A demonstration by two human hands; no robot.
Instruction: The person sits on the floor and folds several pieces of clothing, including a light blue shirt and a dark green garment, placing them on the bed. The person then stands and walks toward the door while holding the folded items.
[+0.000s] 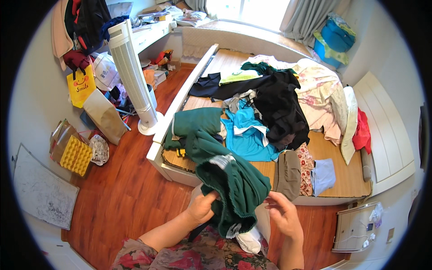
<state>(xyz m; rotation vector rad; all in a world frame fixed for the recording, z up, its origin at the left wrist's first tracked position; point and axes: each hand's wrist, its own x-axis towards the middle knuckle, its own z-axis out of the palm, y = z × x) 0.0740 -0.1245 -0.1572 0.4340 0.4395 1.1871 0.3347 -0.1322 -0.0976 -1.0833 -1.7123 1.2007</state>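
While left fingers (209, 198) grip green fabric (245, 184), right fingers (282, 201) spread near the bed edge (335, 200).

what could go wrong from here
The held dark green garment might slip, since the left hand grips it while the right hand is partly open at its edge. The folded brown garment lies at the near edge of the bed, so a brush could knock it off.

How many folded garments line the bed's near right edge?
3: brown one at left, red-floral one in the middle, light blue one at right; any beneath would be hidden.
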